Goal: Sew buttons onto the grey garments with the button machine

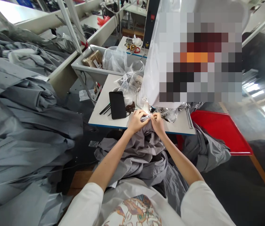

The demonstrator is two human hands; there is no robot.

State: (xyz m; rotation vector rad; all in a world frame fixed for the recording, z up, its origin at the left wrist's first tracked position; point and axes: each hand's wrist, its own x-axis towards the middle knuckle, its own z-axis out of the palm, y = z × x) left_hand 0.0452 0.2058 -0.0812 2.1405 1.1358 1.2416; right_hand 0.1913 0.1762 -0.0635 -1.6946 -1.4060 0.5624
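Observation:
Grey fabric (146, 147) lies bunched over my lap and rises to the front edge of the white work table (179, 124). My left hand (137, 121) is closed on a gathered bit of this fabric. Close beside it on the right, my right hand (157, 121) pinches the same fabric, fingertips nearly touching the left ones. A small light shines just beyond my fingers, at the foot of a white machine (152, 84). What exactly sits between the fingertips is too small to make out.
A black phone (117, 105) lies left of my hands, with thin dark tools (104, 108) beside it. Clear plastic bags (129, 83) stand behind. A red tray (221, 131) is at the right. Heaps of grey fabric (24, 135) fill the left side.

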